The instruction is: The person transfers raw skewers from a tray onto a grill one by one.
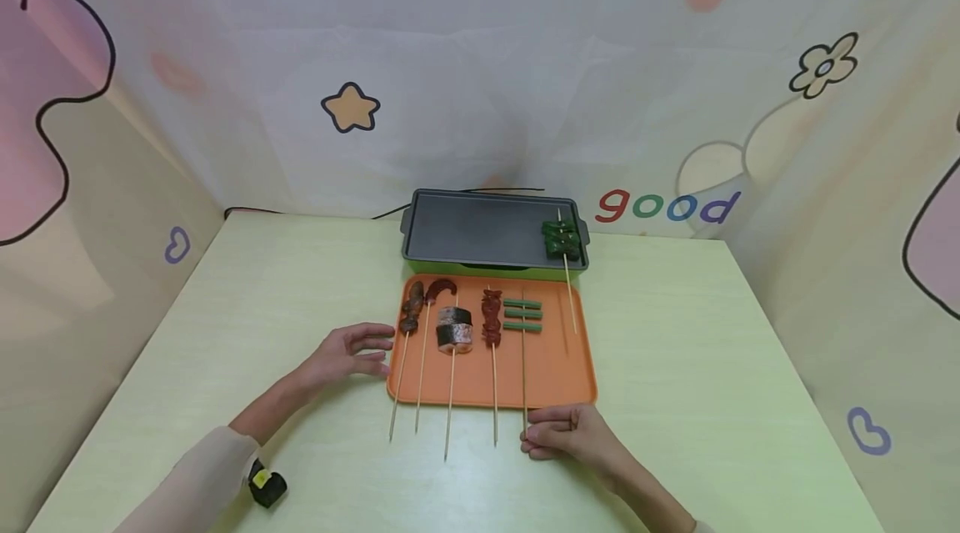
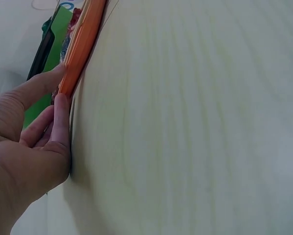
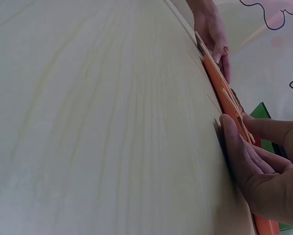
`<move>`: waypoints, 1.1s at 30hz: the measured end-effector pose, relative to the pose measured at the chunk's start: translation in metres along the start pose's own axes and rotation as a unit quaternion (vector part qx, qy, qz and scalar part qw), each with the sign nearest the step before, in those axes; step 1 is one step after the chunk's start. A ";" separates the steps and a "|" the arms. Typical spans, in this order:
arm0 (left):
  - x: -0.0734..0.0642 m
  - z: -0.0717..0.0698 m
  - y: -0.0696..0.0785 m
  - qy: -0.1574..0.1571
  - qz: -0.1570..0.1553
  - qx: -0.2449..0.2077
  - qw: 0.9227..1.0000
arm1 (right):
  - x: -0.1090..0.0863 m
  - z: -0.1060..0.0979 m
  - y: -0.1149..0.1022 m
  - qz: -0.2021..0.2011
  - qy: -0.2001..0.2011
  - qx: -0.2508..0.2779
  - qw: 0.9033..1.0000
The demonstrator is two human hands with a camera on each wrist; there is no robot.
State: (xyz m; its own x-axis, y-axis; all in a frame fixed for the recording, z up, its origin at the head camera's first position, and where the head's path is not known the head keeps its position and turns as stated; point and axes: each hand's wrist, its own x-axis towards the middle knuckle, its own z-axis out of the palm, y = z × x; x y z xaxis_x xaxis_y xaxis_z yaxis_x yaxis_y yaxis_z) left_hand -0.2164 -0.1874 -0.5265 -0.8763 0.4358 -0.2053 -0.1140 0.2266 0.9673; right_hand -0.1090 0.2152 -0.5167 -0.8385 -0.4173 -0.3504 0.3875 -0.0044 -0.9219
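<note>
My right hand pinches the lower end of a bamboo skewer threaded with short green bean-like pieces, which lies over the orange tray. At the tray's left edge, my left hand touches the rim with its fingers extended. Beside the green pieces lie a skewer of red meat-like pieces, one with black-and-white rolls, one with a curled dark-red tentacle-like piece and one with brown chunks. In the right wrist view, thumb and fingers meet near the stick ends.
Behind the tray stands a dark grill plate on a green base. A skewer of dark green leafy pieces lies on its right end, its stick jutting over the tray. A black strap piece hangs by the left sleeve.
</note>
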 end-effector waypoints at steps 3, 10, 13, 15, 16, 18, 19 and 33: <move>0.001 0.000 -0.003 -0.004 0.000 -0.006 1.000 | 0.002 0.002 0.001 0.001 0.008 0.000 1.000; 0.002 0.001 -0.005 -0.004 0.006 -0.005 1.000 | 0.003 0.006 0.000 -0.005 0.021 0.007 1.000; 0.002 0.002 -0.005 -0.005 0.008 -0.004 1.000 | 0.004 0.008 0.000 -0.005 0.033 0.008 0.999; 0.002 0.002 -0.004 -0.003 0.005 -0.004 1.000 | 0.003 0.008 0.000 -0.004 0.041 0.008 0.999; 0.001 0.002 -0.004 -0.003 0.005 -0.004 1.000 | 0.003 0.008 0.000 -0.006 0.045 0.007 0.999; 0.001 0.002 -0.004 -0.003 0.005 -0.002 1.000 | 0.002 0.007 0.000 -0.013 0.049 0.003 0.999; 0.001 0.002 -0.004 -0.002 0.005 -0.002 1.000 | 0.001 0.007 -0.001 -0.018 0.050 0.000 0.999; 0.001 0.004 -0.002 0.010 -0.011 0.008 1.000 | -0.019 -0.003 0.001 -0.033 0.048 -0.047 0.997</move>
State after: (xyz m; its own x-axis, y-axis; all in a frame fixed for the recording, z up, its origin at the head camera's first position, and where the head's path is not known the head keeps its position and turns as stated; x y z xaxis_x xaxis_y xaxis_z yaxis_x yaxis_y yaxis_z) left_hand -0.2153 -0.1840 -0.5292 -0.8827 0.4132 -0.2237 -0.1264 0.2496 0.9601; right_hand -0.0934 0.2258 -0.5114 -0.8953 -0.3300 -0.2992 0.2968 0.0589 -0.9531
